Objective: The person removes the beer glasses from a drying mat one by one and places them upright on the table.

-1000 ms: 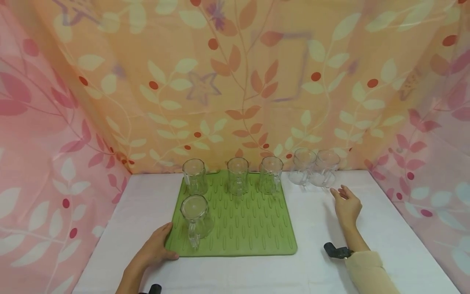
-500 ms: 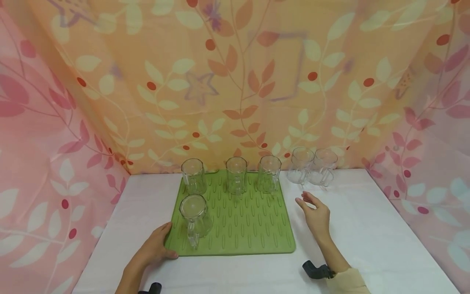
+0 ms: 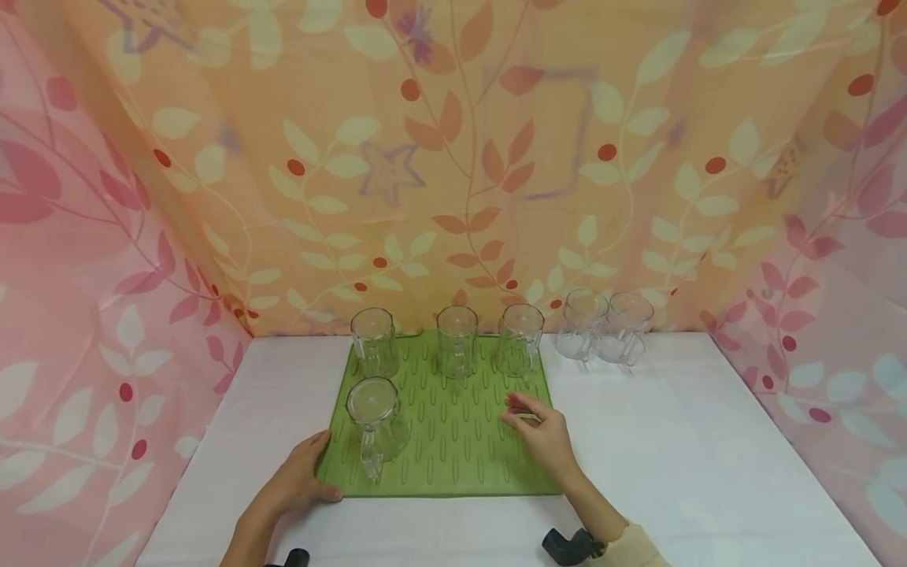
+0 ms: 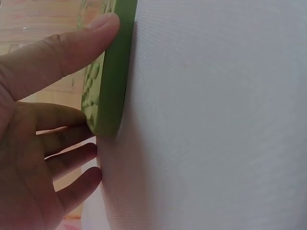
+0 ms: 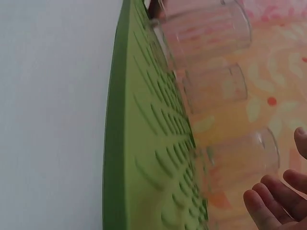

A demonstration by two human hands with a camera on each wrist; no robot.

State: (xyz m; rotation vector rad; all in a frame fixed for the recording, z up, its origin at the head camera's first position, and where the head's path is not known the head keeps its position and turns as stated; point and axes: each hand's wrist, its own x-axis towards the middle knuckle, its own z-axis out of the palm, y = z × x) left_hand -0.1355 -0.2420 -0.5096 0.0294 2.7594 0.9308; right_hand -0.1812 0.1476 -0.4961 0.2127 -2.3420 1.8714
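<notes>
My left hand point(image 3: 294, 476) rests at the front left corner of a green ribbed drying mat point(image 3: 453, 441). In the left wrist view, its thumb point(image 4: 103, 31) lies on the mat's front edge and the other fingers reach along the side, fairly straight. Over the right part of the mat is my right hand point(image 3: 544, 437), fingers loosely bent and nothing in them. On the mat, a glass mug point(image 3: 375, 417) stands near the left hand, its handle facing front. Behind it are three more: the back left mug point(image 3: 374, 342), a middle mug point(image 3: 457, 342) and a right mug point(image 3: 520, 340).
Two more glass mugs stand close together on the white table beyond the mat's back right corner, a left one point(image 3: 581, 323) and a right one point(image 3: 625, 327). A floral curtain point(image 3: 453, 157) hangs right behind the table, with pink cloth point(image 3: 85, 315) at the sides.
My right hand has moved left and toward me, from beside the two mugs at the back right to above the mat. My left hand has stayed at the mat's corner.
</notes>
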